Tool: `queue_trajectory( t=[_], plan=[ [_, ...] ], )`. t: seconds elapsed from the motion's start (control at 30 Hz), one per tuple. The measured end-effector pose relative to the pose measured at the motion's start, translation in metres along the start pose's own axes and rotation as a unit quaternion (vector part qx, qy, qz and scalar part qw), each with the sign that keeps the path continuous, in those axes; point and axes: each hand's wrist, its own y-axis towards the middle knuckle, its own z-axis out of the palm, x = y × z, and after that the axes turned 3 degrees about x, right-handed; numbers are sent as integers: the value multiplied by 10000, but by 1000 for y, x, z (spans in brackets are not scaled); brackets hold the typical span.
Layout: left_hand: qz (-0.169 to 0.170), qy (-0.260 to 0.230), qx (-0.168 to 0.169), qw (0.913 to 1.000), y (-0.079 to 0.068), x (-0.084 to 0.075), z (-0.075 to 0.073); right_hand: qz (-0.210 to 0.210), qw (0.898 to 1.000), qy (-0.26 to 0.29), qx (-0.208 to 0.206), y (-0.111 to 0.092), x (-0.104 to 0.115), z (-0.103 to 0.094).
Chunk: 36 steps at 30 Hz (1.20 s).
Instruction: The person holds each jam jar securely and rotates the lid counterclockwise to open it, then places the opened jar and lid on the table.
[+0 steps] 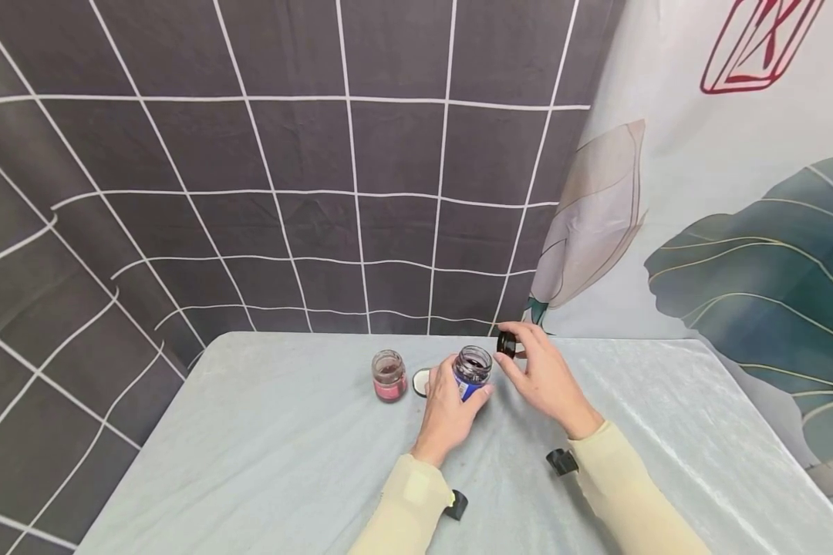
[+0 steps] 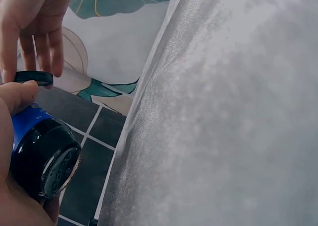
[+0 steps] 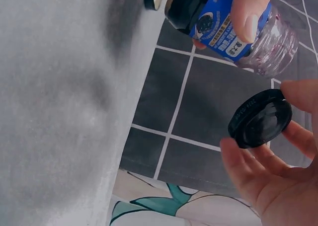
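My left hand (image 1: 449,408) grips a glass jar (image 1: 473,365) with a blue label and dark contents. The jar's mouth is uncovered, and in the right wrist view the jar (image 3: 218,25) is tilted, its threaded neck bare. Just to the right, my right hand (image 1: 544,378) pinches a black screw lid (image 1: 506,344) between thumb and fingers, apart from the jar. In the right wrist view the round face of the lid (image 3: 262,118) shows. The left wrist view shows the jar's dark base (image 2: 59,166).
A second glass jar (image 1: 389,376), uncovered and with a pink label, stands left of my left hand. Between the jars lies another lid (image 1: 421,382), pale side up, partly behind my left hand. A grey cloth covers the table (image 1: 264,432); a dark grid curtain (image 1: 305,154) hangs behind.
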Motion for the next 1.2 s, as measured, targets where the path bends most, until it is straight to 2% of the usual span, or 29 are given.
queue_trajectory(
  t=[0.27,0.57,0.97,1.2],
  plan=[
    [157,44,-36,9999,2,2,1,101,9999,-53,-24,0,-5,0],
    [114,-10,35,9999,3,1,0,271,9995,164,-29,-1,-11,2],
    [60,-30,-32,10000,5,-1,1,447,9980,443,28,-3,-18,1],
    [13,-9,-50,10000,7,0,1,719,9952,645,162,-5,-21,2]
  ],
)
